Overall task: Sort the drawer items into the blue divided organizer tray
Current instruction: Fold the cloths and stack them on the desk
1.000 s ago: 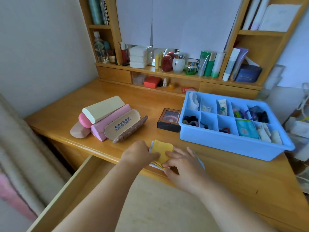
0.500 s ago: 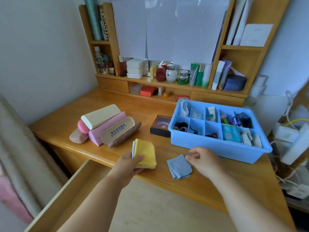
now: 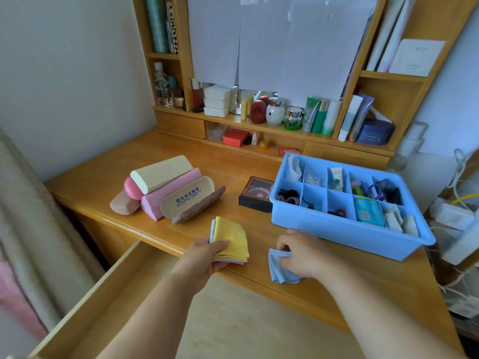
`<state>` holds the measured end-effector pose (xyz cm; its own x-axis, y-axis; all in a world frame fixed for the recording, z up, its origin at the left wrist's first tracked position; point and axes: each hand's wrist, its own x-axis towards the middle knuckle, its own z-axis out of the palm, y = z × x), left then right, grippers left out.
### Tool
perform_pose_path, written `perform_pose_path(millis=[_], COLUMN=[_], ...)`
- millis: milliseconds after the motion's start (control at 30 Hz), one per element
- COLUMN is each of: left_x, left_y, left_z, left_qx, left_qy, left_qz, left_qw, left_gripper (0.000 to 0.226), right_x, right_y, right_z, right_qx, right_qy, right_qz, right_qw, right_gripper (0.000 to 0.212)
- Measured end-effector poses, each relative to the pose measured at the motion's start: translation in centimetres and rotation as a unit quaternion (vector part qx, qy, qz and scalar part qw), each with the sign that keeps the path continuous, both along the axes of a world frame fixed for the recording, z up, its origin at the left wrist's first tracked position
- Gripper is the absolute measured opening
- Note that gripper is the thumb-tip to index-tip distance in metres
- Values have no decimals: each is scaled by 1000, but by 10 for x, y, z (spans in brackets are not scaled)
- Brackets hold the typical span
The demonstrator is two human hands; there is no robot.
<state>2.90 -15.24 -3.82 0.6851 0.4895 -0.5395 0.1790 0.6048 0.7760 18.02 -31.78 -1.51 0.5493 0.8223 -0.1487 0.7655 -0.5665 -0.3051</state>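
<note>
Tray [image 3: 337, 234] part-filled; cases [image 3: 166, 187], box [image 3: 255, 194] unsorted on tabletop [image 3: 259, 229]; left hand [image 3: 204, 257] gripping cloth stack [image 3: 230, 239], right hand [image 3: 300, 252] pinching blue cloth [image 3: 278, 270].

Folded yellow-topped cloth stack [image 3: 230, 238] and crumpled blue cloth [image 3: 281, 269] before filled blue tray [image 3: 344, 229]

Soft even daylight, faint shadows, mild desktop sheen; wide-angle bending, blurred edges.

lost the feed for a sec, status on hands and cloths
Left hand holds stack of folded cloths, yellow on top. Right hand pinches blue cloth on desk edge. Blue organizer tray close by; nothing between.
</note>
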Motion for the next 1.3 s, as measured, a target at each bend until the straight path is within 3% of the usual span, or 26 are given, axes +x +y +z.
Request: perform_pose_path(millis=[100,200,267,333,400,467,533,633,733,833,1000,1067,1100,1133,1167,1300], left_x=[-6,-11,-15,-19,-23,-25,-27,-30,-36,-40,-42,-41,-41,-41,-41,-42], left_y=[-6,-22,-35,-44,-48,-50,-54,-60,-63,-63,-67,-67,-67,-67,-68,-75], left_z=[-2,0,3,6,9,14,19,22,17,12,15,14,14,16,18,23], left_qx=[16,57,70,81,97,102,89,44,-36,-88,-6,10,6,3,8,79], left_qy=[-41,-90,-108,-98,-72,-55,-59,-78,-98,-109,-119,-125,-138,-152,-163,-163], left_qz=[8,-2,-26,-41,-48,-60,-80,-102,-92,-76,-109,-81,-69,-60,-55,-44], left_qw=[999,994,991,991,992,991,991,991,990,987,987,989,988,987,985,982], left_gripper=[28,23,22,20,17,14,14,24,30,37,24,23,23,25,25,24], right_x=[-4,-16,-23,-28,-33,-42,-57,-72,-76,-72,-77,-80,-83,-85,-87,-94], right_y=[-12,-16,-11,-5,0,4,10,12,6,-5,-22,-28,-30,-31,-31,-21], right_z=[16,36,46,56,69,78,77,65,58,43,21,15,15,11,8,13], right_qx=[88,206,220,179,107,35,0,-5,59,150,300,383,402,397,379,340], right_qy=[211,439,460,377,228,65,-51,-103,-190,-221,-107,94,249,387,466,495], right_qz=[-24,1,17,35,66,125,187,241,310,255,13,-176,-250,-284,-285,-226], right_qw=[973,875,860,908,966,989,981,965,930,929,948,902,845,782,747,767], right_gripper=[8,7,6,19,32,36,31,34,41,65,79,66,54,42,38,56])
